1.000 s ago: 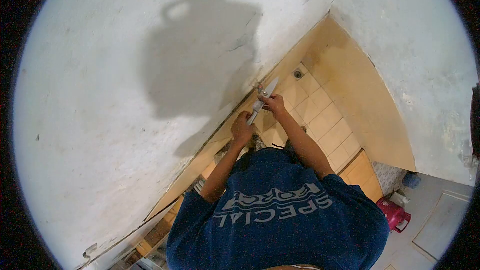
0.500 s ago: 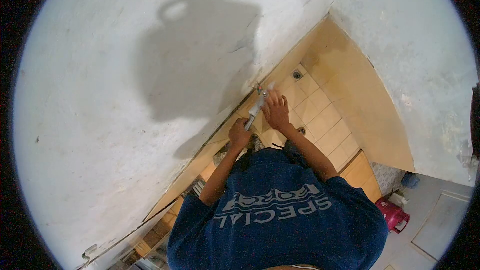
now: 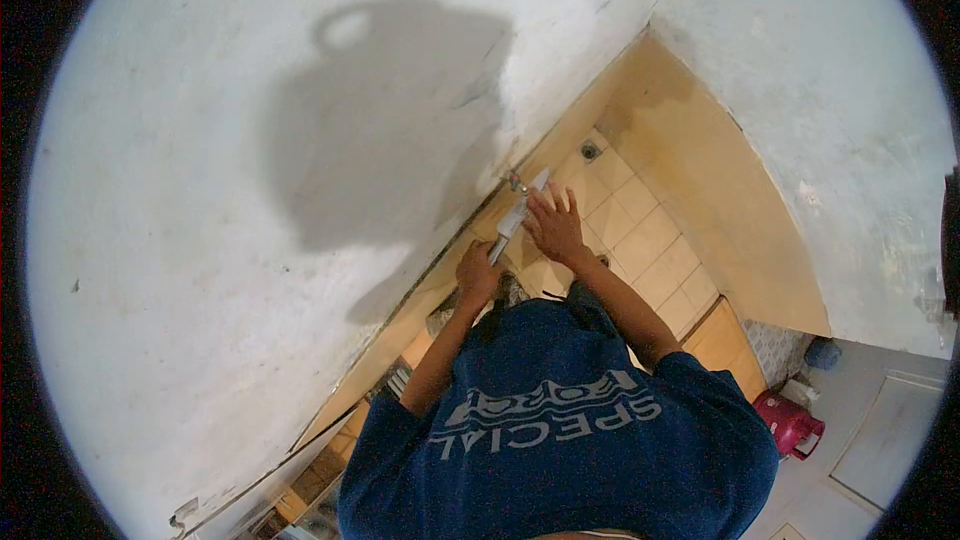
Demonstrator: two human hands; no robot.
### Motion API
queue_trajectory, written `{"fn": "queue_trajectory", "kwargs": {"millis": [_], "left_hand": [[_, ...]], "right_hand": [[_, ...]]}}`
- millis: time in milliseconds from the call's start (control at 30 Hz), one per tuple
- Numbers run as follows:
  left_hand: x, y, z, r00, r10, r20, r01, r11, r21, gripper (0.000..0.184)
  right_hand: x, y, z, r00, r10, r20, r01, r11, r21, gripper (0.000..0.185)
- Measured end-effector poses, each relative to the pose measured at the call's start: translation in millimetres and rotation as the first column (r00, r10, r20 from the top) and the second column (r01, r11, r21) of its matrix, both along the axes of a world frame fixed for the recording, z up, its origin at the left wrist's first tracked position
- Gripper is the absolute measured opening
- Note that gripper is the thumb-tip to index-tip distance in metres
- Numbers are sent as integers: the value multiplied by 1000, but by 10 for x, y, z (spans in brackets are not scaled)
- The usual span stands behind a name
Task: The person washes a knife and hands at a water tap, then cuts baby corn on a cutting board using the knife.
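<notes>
Closed around the near end of a long, silver-bladed knife (image 3: 511, 221), the left hand (image 3: 478, 270) holds it beside a small metal tap (image 3: 516, 181); the right hand (image 3: 555, 226) (open, fingers spread) lies against the blade beyond that grip.

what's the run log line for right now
left hand: gripping knife by handle end | right hand: at blade, fingers spread, contact unclear | tap: close by blade | water flow: cannot tell

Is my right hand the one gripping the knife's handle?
No, the left hand grips the knife by its handle, while the right hand is beside the blade, fingers spread.
</notes>
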State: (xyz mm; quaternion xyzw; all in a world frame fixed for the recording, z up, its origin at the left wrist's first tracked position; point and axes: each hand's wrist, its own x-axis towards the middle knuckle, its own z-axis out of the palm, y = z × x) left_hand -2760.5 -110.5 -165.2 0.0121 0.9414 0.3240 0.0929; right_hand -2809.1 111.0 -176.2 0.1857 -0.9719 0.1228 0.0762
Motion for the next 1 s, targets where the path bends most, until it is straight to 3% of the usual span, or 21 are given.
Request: {"fn": "queue_trajectory", "kwargs": {"millis": [67, 167, 267, 400, 467, 500, 567, 633, 700, 767, 833, 867, 933, 967, 1000], "left_hand": [[38, -7, 3, 1000, 6, 14, -6, 1000, -4, 47], [54, -7, -62, 999, 3, -37, -2, 1000, 7, 47], [44, 8, -37, 1000, -4, 22, 4, 1000, -13, 48], [28, 13, -103, 1000, 21, 17, -21, 1000, -2, 47], [7, 8, -139, 1000, 14, -18, -14, 1000, -4, 47], [-2, 16, -148, 999, 22, -29, -23, 1000, -16, 46], [-24, 6, -159, 999, 28, -40, -29, 999, -27, 46], [-54, -40, -200, 1000, -23, -19, 25, 997, 67, 47], [-44, -23, -220, 997, -29, -72, 32, 999, 40, 47], [-40, 1, -170, 991, -42, -124, 44, 999, 13, 47], [-39, 18, -118, 992, -45, -121, 51, 998, 44, 48], [-52, 24, -96, 992, -45, -122, 51, 998, 45, 48], [-90, 30, -78, 999, -47, -29, 48, 997, 58, 48], [-112, 35, -65, 999, -44, -31, 46, 997, 60, 48], [-129, 41, -59, 998, -52, -29, 52, 998, 17, 48]], "right_hand": [[-131, 98, -96, 985, -140, -104, 142, 990, 10, 61], [-311, 211, -100, 964, -243, -109, 244, 970, -4, 61], [-326, 204, -116, 958, -270, -96, 274, 962, 24, 68], [-21, -6, -76, 984, -178, 5, 178, 984, 29, 65], [164, -100, -61, 999, 9, 51, -10, 1000, 4, 66], [230, -113, -20, 999, 11, 50, -11, 1000, 5, 66], [320, -105, 69, 962, 244, 119, -239, 969, -57, 67], [254, -50, 53, 962, 244, 126, -233, 968, -92, 67], [93, 36, 25, 987, 90, 134, -103, 991, 88, 64], [-48, 132, 70, 985, 45, 168, -63, 993, 105, 61], [-114, 186, 23, 994, 9, -113, -3, 999, 52, 58], [-86, 162, -15, 994, 9, -113, -3, 999, 53, 58], [45, -4, 11, 979, -76, 187, 50, 989, 142, 59], [143, -84, 23, 980, -74, 185, 47, 988, 144, 59], [268, -162, 16, 990, 51, 135, -48, 999, -24, 60]]}}
